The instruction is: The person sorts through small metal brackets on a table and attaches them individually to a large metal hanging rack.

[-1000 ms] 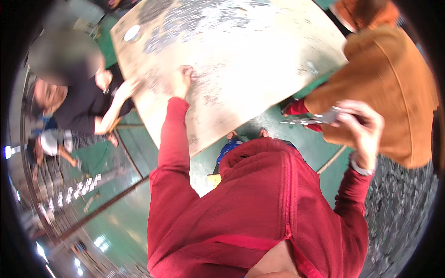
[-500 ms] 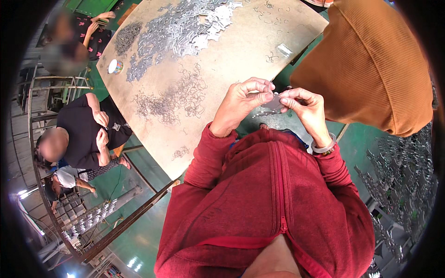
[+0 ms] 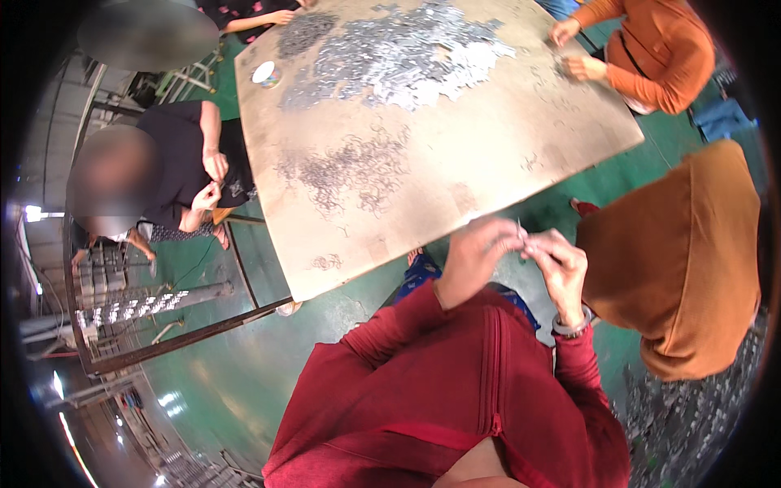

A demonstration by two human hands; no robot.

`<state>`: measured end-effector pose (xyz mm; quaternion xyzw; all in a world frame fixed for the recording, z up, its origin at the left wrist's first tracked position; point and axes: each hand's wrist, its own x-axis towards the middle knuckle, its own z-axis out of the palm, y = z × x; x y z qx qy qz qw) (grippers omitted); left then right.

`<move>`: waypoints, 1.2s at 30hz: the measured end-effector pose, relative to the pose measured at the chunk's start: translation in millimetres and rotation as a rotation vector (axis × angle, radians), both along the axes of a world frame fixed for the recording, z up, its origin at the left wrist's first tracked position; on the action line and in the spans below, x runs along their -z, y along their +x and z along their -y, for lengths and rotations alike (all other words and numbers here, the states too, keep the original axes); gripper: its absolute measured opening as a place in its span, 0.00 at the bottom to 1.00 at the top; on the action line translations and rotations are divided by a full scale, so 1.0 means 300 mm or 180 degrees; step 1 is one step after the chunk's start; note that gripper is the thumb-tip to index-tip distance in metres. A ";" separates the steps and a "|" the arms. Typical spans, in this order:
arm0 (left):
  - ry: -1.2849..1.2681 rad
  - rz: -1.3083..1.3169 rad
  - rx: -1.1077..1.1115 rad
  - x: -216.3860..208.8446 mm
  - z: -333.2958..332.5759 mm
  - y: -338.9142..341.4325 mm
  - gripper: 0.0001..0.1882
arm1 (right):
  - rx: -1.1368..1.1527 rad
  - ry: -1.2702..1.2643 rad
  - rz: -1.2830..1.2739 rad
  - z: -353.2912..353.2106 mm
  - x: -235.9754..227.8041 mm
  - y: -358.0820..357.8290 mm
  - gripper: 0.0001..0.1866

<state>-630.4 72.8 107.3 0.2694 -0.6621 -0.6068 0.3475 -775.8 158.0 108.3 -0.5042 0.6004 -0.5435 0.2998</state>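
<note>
My left hand point(image 3: 484, 250) and my right hand point(image 3: 561, 267) meet in front of my chest, just off the near edge of the table point(image 3: 480, 154). Thumbs and fingertips of both are pinched together around one flat grey metal piece point(image 3: 520, 224). Only a thin bit of it shows above the fingers; the rest is hidden and blurred. On the tabletop beyond lie a loose heap of thin bent wire clips point(image 3: 350, 171) and a large spread of flat silvery metal pieces point(image 3: 431, 69).
A white tub point(image 3: 265, 75) stands near the table's left edge. A person in black point(image 3: 175, 150) sits on the left, and one in orange point(image 3: 663, 57) works at the far right. Brown ribbed cloth point(image 3: 675, 260) bulks close on my right, above metal pieces point(image 3: 683, 423) lying below it.
My view has swung, so the table sits differently and the person in orange has come into sight. My hands stay pinched together; the grey piece, seen broadside before, is now mostly hidden.
</note>
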 end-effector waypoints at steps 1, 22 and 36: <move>-0.0336 -0.0064 -0.0072 0.016 -0.004 0.011 0.04 | -0.0243 -0.0099 0.0039 0.003 0.013 -0.013 0.06; -0.1856 -0.0717 0.0830 0.208 0.226 0.178 0.06 | 0.0163 0.0469 -0.3435 1.365 0.826 -0.198 0.19; -0.0604 -0.0845 0.0315 0.130 0.152 0.104 0.03 | -0.1117 0.1588 0.2190 0.752 0.220 -0.086 0.24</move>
